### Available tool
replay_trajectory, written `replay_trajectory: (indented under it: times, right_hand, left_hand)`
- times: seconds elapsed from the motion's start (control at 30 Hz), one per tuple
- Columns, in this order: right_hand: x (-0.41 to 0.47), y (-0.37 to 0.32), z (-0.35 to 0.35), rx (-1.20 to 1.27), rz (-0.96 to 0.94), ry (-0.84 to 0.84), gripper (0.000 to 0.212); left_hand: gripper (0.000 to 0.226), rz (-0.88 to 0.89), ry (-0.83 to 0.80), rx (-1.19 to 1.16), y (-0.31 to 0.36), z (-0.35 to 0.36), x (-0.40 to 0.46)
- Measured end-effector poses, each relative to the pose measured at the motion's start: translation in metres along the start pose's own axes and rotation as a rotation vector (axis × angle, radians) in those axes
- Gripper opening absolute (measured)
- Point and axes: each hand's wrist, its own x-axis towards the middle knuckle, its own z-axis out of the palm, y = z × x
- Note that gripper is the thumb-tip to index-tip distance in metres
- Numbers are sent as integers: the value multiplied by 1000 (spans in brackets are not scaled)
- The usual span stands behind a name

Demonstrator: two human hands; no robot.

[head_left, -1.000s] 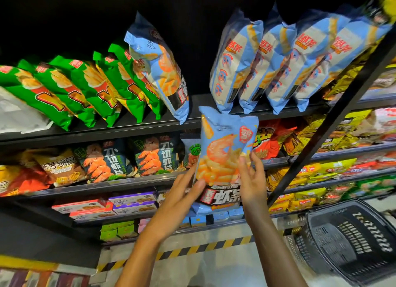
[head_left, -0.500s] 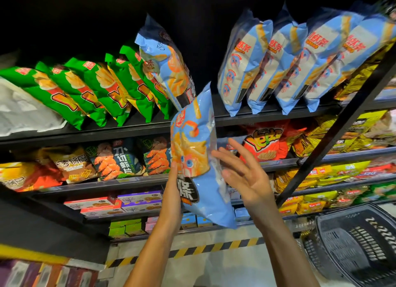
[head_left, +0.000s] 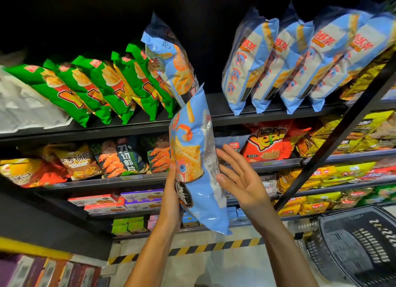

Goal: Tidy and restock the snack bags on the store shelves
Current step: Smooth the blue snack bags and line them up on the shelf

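— What's the person doing with that blue snack bag point(head_left: 197, 164)?

— Holding it up edge-on, I'd say so it can slide into the gap on the top shelf point(head_left: 214, 124). The left hand point(head_left: 171, 201) grips its lower left side; the fingers go round behind the bag, so I can't see how tightly they curl. The right hand point(head_left: 237, 177) is spread flat, fingers straight, fingertips against the bag's right face, steadying rather than clutching.

— Where does it go?

— Just above the grip, a leaning blue bag point(head_left: 171, 59) stands at the end of the green bags point(head_left: 102, 87), its bottom corner almost touching the held bag's top. Up and to the right of the hands is the row of pale blue bags point(head_left: 300, 61). The bare stretch of shelf between them looks like the target, though that's my guess.

— Anything you can't make out?

— The shelf's back is black shadow. The held bag's front is turned away, print only partly readable. Low to the right of the hands, a dark basket point(head_left: 353, 244) is cut off by the frame; its contents I can't tell.
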Motion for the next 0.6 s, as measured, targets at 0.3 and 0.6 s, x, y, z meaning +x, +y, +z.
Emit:
replay_trajectory:
  times: [0.3, 0.6]
  right_hand:
    - [-3, -10, -2, -21, 72, -133, 62]
    - [-1, -4, -25, -10, 102, 53, 60]
  left_hand:
    - [15, 195, -96, 300, 4, 4, -13]
    - [64, 131, -500, 543, 22, -13, -14]
